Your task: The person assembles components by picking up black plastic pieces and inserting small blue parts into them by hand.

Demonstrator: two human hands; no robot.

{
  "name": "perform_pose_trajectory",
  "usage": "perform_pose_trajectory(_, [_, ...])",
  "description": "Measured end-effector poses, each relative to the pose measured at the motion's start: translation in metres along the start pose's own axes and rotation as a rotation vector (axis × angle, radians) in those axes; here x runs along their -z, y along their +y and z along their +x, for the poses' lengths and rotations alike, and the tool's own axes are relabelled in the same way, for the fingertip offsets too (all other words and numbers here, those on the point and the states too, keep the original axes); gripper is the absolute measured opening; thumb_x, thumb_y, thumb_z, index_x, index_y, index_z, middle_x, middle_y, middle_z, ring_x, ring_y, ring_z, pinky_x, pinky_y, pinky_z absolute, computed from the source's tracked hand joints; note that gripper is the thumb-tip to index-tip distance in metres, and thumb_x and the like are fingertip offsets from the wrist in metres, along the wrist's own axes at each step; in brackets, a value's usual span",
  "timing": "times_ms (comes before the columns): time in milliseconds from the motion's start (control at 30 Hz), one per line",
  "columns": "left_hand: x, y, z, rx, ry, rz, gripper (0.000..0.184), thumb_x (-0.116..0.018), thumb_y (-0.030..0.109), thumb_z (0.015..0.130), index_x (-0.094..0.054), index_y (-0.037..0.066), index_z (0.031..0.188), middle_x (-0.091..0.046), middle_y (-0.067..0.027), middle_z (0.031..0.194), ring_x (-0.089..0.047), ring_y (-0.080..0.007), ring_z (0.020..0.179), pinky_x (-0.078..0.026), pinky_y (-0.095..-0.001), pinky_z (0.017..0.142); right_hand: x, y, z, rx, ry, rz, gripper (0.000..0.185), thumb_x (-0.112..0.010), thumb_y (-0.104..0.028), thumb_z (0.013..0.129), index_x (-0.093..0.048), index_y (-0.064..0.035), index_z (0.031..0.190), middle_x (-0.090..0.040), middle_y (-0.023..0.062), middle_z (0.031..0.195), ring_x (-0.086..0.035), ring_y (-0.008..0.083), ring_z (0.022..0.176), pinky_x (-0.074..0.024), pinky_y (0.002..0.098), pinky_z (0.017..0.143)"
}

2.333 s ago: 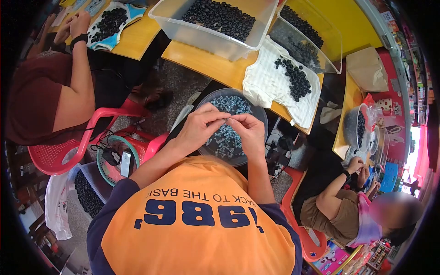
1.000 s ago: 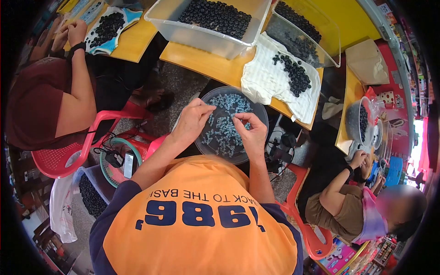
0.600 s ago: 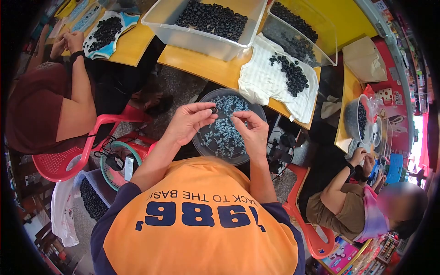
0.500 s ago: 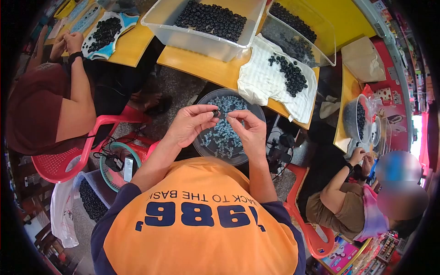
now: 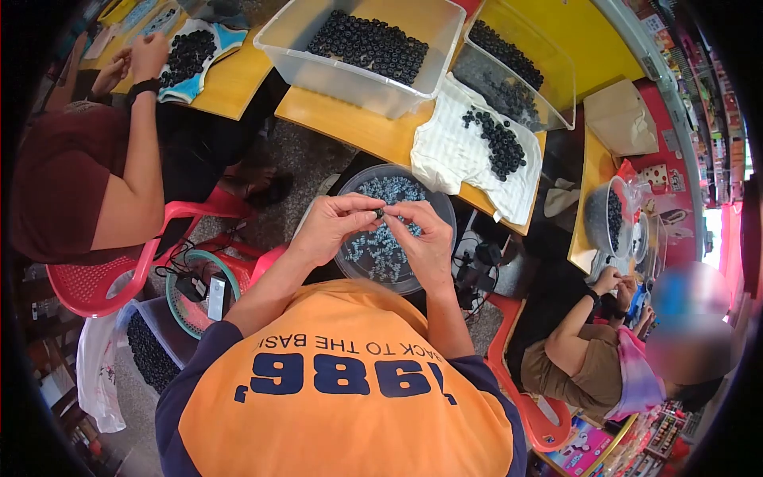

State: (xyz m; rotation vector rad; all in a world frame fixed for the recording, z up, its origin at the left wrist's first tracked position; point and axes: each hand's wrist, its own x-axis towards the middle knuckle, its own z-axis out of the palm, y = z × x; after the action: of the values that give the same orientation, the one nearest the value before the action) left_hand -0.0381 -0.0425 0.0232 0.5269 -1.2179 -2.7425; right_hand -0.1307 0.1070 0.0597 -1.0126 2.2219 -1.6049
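My left hand (image 5: 332, 229) pinches a small black round part (image 5: 378, 213) between thumb and fingertips. Against it, my right hand (image 5: 421, 238) is closed in a pinch; whatever lies between those fingertips is too small to make out. Below both hands stands a round tub (image 5: 439, 266) holding many small bluish-grey pieces (image 5: 381, 250), partly covered by my hands.
A clear bin (image 5: 350, 83) of black round parts stands on the yellow table (image 5: 318, 114). Beside it, more lie on a white cloth (image 5: 433, 151), near a second clear bin (image 5: 566, 87). Seated people work at left (image 5: 71, 183) and right (image 5: 576, 358).
My right fingertips have moved left and now meet the black part in my left hand; before, a gap separated them. The person at left has raised a hand.
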Motion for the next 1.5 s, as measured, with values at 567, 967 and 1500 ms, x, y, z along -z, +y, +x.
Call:
perform_pose_trajectory(567, [0.017, -0.015, 0.011, 0.185, -0.235, -0.189, 0.015, -0.060, -0.002, 0.087, -0.065, -0.003, 0.101, -0.067, -0.0106, 0.095, -0.066, -0.0170, 0.079, -0.055, -0.0270, 0.074, 0.021, 0.042, 0.016, -0.473, -0.410, 0.770, 0.028, -0.067, -0.001, 0.081, -0.060, -0.0011, 0.108, -0.060, -0.0007, 0.089, -0.057, 0.0072, 0.081, -0.0464, 0.0221, 0.074])
perform_pose_trajectory(967, [0.014, -0.022, 0.020, 0.267, -0.136, -0.425, 0.016, -0.057, 0.001, 0.091, -0.062, -0.001, 0.105, -0.066, -0.0105, 0.096, -0.065, -0.0156, 0.081, -0.056, -0.0286, 0.076, 0.096, 0.145, 0.148, 0.264, 0.367, -1.053, 0.009, -0.070, -0.021, 0.072, -0.071, -0.0136, 0.077, -0.063, 0.0022, 0.077, -0.055, 0.0231, 0.083, -0.0379, 0.0388, 0.075])
perform_pose_trajectory(1500, [0.001, 0.010, 0.040, 0.154, -0.091, -0.387, 0.019, -0.058, 0.000, 0.089, -0.061, 0.000, 0.109, -0.065, -0.0103, 0.101, -0.066, -0.0150, 0.087, -0.055, -0.0260, 0.080, 0.048, 0.061, 0.075, -0.238, 0.154, 0.180, 0.013, -0.072, -0.006, 0.077, -0.068, 0.0015, 0.087, -0.063, -0.0022, 0.072, -0.052, 0.0028, 0.065, -0.0407, 0.0182, 0.059])
